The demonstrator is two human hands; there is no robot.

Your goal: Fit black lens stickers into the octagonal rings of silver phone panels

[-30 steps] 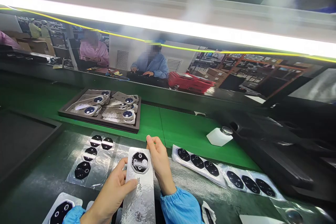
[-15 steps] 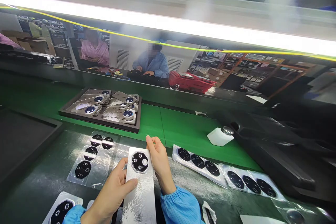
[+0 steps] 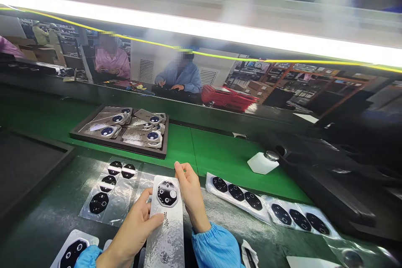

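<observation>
Left hand (image 3: 136,222) clamps the silver phone back panel (image 3: 168,236); right hand (image 3: 192,192) hugs its one o'clock corner, grip unclear!

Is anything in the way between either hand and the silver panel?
Nothing visible. The left hand grips the silver panel by its left edge, thumb on its face. The right hand is beside its upper right corner, with no object showing between; whether they touch is unclear.

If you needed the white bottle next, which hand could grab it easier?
Probably the right hand: it's nearer the white bottle, over on that side. The left hand is farther away, with its thumb over the silver panel.
</observation>
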